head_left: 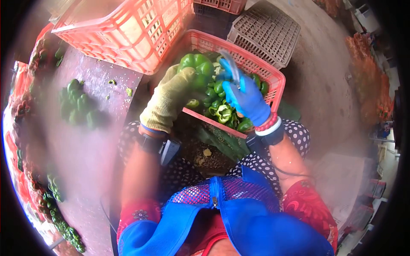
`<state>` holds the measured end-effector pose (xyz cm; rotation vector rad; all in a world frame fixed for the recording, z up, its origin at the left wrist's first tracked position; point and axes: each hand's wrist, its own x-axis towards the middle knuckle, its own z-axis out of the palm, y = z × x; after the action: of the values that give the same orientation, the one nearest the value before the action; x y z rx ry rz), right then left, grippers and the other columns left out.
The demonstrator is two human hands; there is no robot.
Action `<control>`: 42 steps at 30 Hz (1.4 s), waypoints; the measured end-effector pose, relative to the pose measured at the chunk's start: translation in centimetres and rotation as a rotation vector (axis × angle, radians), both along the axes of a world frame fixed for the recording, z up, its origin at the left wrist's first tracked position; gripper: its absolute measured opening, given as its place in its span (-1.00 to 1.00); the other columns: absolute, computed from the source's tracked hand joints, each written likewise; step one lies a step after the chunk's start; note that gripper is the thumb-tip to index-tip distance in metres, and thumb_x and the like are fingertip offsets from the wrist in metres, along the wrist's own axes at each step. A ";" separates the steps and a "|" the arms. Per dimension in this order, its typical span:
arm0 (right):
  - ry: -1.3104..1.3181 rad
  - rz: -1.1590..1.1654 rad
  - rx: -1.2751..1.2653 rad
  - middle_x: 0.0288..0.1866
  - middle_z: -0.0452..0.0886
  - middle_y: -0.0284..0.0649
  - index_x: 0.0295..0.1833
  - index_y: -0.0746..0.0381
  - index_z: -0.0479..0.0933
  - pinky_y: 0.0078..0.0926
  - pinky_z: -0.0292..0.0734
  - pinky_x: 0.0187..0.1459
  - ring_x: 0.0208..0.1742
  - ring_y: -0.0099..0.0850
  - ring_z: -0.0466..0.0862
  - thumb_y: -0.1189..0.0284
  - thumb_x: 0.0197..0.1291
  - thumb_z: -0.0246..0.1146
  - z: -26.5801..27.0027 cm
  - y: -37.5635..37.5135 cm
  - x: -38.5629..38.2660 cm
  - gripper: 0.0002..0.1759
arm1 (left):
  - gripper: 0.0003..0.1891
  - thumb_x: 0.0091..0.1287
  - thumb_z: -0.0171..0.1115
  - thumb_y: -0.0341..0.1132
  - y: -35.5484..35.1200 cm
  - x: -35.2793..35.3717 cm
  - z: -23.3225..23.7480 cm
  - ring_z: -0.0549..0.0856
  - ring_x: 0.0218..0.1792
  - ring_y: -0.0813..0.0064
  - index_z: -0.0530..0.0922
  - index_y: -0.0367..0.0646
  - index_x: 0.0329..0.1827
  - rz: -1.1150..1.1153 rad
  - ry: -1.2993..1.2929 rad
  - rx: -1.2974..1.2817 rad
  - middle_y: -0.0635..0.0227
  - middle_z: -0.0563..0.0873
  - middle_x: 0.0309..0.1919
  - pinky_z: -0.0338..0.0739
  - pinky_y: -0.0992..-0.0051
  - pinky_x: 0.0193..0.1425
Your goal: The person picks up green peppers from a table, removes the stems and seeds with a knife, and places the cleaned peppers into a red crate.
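A large, glossy green bell pepper [198, 64], plump and deeply lobed, is held up just short of twelve o'clock from the middle of the view, its left side partly hidden. Near it, towards three o'clock, a slim grey blade [234, 71] is held at a tilt, its upper end pointing to about eleven o'clock and its lower end hidden.

Grey latticed crate [269, 27], pale floor [324, 81]; orange-brown heap [365, 79], far right
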<state>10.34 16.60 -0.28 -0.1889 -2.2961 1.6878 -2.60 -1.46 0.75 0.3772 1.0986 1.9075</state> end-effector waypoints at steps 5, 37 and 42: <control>-0.035 -0.048 0.390 -0.36 0.61 0.24 0.67 0.34 -0.20 0.09 0.54 -0.21 -0.29 0.21 0.65 0.49 0.28 0.11 -0.6 -1.5 0.1 -0.07 | -0.41 0.39 0.37 -0.12 -0.2 0.3 1.2 0.69 0.04 0.38 0.47 -0.26 0.38 -0.088 0.074 -0.097 0.21 0.69 0.13 0.58 0.33 0.17; -0.154 -0.009 -0.049 0.26 0.57 0.03 0.56 0.32 0.21 -0.26 0.55 0.23 0.15 -0.22 0.67 0.26 0.46 0.21 -2.6 -2.4 -1.0 -0.31 | -0.54 0.27 0.38 -0.24 -0.9 0.6 3.1 0.66 -0.06 0.47 0.53 -0.26 0.17 0.214 0.069 -0.130 0.31 0.67 -0.03 0.58 0.42 0.02; -0.040 -0.031 0.127 0.42 0.46 -0.02 0.54 0.32 0.27 -0.29 0.42 0.36 0.36 -0.28 0.53 -0.02 0.40 0.27 -2.9 -0.1 0.3 -0.17 | -0.44 0.14 0.51 -0.19 -2.1 0.0 4.8 0.71 -0.13 0.34 0.54 -0.20 0.18 0.142 0.534 -0.526 0.19 0.71 -0.08 0.62 0.36 0.01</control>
<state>10.65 16.45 -3.14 -0.2321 -2.4072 1.5314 -2.63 -3.57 5.53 0.5306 1.9647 1.5830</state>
